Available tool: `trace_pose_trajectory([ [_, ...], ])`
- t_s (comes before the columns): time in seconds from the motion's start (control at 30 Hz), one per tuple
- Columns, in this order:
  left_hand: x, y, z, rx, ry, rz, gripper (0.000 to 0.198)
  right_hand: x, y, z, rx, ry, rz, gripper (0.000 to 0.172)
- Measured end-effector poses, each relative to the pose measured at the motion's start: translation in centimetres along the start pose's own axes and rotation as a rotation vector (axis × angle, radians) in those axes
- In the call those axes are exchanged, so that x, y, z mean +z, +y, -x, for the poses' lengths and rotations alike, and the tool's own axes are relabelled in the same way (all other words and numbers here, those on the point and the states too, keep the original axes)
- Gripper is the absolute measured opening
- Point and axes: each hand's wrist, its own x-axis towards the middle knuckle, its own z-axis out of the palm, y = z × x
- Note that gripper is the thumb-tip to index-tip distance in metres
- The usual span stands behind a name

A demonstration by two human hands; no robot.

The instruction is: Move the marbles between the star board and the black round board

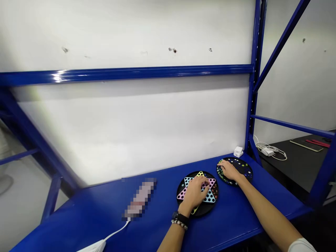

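Note:
My left hand rests over a Chinese checkers board, a star with pink, blue and yellow points full of holes. Its fingers are bent, thumb apart from them, and nothing shows in them. The board lies in a round black tray, with small reddish marbles along its right side. Farther right, my right hand reaches over a second round black tray. Its fingertips are drawn together at the left rim, among green and yellow marbles; what they hold, if anything, is too small to make out.
Left on the blue table lies a blurred-out flat object with a white cable. A white charger stands behind the right tray. Blue frame posts rise at the back. A black table stands at right.

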Motion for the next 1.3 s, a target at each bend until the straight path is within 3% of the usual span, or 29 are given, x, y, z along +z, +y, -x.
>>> trace_pose_trajectory([
  [0.5,-0.1,0.2,0.0,-0.012,-0.009,0.000,0.015,-0.2,1.2,-1.1,0.118,-0.034,-0.061,0.011],
  [0.63,-0.1,0.2,0.0,-0.013,-0.012,-0.001,0.016,-0.4,1.3,-0.9,0.156,0.018,-0.060,0.007],
  [0.73,-0.1,0.1,0.0,-0.008,-0.008,0.001,0.017,-0.9,0.5,-0.7,0.137,0.098,-0.083,0.010],
  [0.87,0.1,0.0,0.0,0.002,-0.007,0.001,0.016,-0.7,-2.6,-0.5,0.057,0.186,-0.203,0.017],
  [1.03,0.2,-0.1,0.0,0.007,-0.008,0.002,0.015,1.9,-6.1,-0.1,-0.116,0.034,-0.195,0.012],
  [1.17,0.1,-0.1,-0.1,0.008,0.000,-0.007,0.014,1.8,-6.2,-0.1,-0.100,0.023,-0.173,0.014],
  [1.3,0.0,0.1,0.0,0.013,0.003,-0.012,0.014,-0.9,-5.0,0.0,-0.005,0.066,-0.257,0.028],
])
